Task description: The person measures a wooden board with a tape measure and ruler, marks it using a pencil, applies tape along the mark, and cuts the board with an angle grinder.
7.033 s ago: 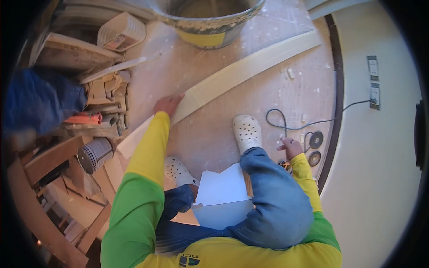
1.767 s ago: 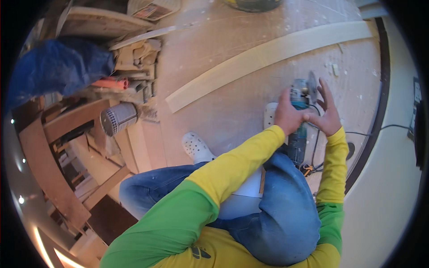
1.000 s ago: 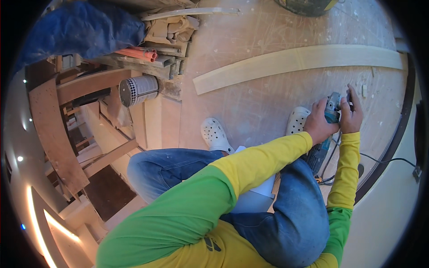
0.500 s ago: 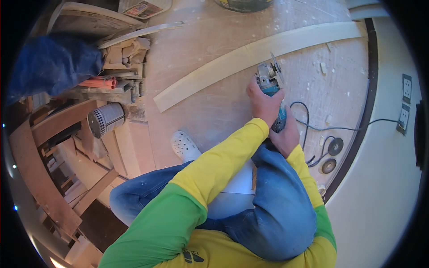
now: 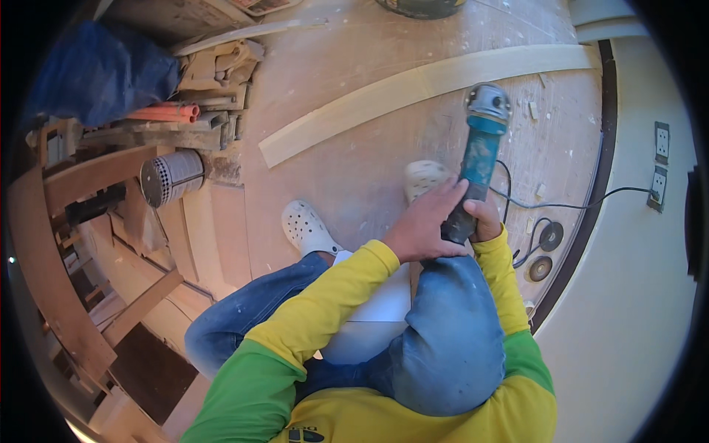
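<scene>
Head: left hand (image 5: 425, 224) and right (image 5: 485, 220) grip a tubular, metal-headed grinder (image 5: 481, 151).

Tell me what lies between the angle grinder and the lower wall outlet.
In the head view, a black cord, a pale scrap and the dark strip along the wall lie between the angle grinder and lower outlet.

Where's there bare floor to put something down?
One bare patch of floor lies between the long pale board, the white shoes and the grinder. Another is beyond the board, toward the bucket. It's crowded on the right, with a cord and two discs, and on the left, with a can and orange pipes.
</scene>
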A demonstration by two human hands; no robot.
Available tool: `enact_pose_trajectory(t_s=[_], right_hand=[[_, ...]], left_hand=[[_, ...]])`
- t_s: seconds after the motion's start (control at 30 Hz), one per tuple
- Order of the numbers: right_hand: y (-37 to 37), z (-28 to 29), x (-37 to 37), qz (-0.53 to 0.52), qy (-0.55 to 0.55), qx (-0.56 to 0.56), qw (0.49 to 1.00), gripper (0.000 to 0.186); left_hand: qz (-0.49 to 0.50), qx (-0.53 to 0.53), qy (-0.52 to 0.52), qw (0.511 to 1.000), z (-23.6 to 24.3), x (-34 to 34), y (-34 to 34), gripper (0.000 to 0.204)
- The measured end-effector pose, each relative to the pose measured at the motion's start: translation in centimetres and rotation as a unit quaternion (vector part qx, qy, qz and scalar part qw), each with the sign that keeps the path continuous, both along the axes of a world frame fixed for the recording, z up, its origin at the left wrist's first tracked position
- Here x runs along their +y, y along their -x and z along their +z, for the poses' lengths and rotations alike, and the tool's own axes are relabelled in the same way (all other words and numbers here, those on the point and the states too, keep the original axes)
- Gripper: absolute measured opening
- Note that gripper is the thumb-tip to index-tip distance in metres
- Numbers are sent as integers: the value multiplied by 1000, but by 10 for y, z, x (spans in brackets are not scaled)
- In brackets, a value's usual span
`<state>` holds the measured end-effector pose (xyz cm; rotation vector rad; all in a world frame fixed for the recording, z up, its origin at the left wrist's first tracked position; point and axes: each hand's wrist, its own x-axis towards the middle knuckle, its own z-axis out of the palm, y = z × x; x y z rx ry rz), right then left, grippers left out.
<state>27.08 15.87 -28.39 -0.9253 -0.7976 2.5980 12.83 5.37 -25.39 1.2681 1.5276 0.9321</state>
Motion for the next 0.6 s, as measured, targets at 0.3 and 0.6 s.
enact_pose_trajectory(t_s=[0.3,0.6], right_hand=[[18,-1,5,-44,35,-59,997,40],[7,-7,15,-47,36,-60,996,34]], left_hand=[[6,88,-62,994,-2,1,15,101],[-81,146,-99,981,-31,20,13,89]])
